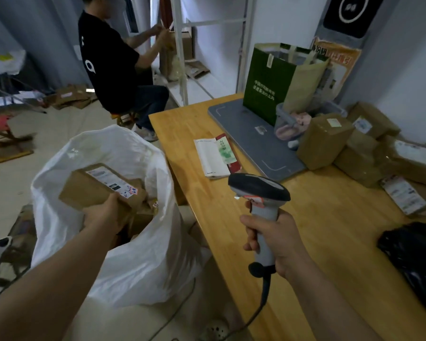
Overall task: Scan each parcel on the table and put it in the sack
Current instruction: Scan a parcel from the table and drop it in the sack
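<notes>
My left hand (108, 212) grips a brown cardboard parcel (94, 188) with a white label, held inside the mouth of the big white sack (143, 242) on the floor left of the table. More brown parcels lie deeper in the sack. My right hand (273, 239) holds a grey and black barcode scanner (258, 190) by its handle above the wooden table (305, 230), its cable hanging off the front edge. Several taped brown parcels (325, 141) are piled at the table's right side, and a flat labelled one (403, 195) lies nearer me.
A grey pad (251, 139), a green paper bag (268, 87), a booklet (214, 156) and a black plastic bag (413, 252) lie on the table. A person in black (113, 65) sits beyond the sack by white shelving. Flattened cardboard and a red stool (0, 136) are on the floor at left.
</notes>
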The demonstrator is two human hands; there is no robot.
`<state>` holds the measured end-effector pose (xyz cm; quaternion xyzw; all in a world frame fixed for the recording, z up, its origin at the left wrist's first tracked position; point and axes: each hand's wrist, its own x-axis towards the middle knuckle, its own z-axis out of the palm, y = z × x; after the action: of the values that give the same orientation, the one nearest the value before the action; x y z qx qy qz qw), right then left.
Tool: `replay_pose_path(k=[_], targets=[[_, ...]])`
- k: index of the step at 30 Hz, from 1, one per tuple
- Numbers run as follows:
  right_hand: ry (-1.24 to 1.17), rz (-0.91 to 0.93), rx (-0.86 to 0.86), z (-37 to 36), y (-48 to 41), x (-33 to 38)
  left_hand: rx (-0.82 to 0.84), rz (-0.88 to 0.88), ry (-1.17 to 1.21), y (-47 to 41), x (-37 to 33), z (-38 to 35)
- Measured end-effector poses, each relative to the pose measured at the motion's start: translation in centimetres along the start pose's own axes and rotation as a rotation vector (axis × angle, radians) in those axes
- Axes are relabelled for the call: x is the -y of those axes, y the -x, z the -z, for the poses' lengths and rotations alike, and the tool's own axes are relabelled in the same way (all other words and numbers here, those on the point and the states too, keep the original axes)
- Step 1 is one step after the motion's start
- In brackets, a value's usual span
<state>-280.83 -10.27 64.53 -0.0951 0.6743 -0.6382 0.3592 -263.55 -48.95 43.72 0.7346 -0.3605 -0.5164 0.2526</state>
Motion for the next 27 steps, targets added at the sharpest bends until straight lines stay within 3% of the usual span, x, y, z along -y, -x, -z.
replay_pose_path(k=[3,7,14,21,24,27], targets=[[-0.017,-0.031,-0.053,1.2,-0.4,-0.3,0.075,-0.18,-0.14,-0.2,1.1,-3.9],[-0.134,-0.073,-0.174,3.6,-0.7,-0.6,0.232,-0.488,-0.351,19.9,-1.9,-7.6],[-0.481,-0.087,-0.519,12.3,0.5,-2.0,0.798,-0.957,-0.609,37.2,3.3,-18.6],[-0.702,-0.03,-0.941,21.7,4.8,-4.5,1.365,-1.337,-1.184,48.6,12.0,-26.3],[-0.758,-0.036,-1.034,24.6,6.7,-5.8,1.474,-1.584,-1.37,52.6,15.4,-29.2],[-0.774,-0.059,-1.087,26.9,7.8,-7.3,1.439,-1.9,-1.585,56.3,17.9,-31.5]])
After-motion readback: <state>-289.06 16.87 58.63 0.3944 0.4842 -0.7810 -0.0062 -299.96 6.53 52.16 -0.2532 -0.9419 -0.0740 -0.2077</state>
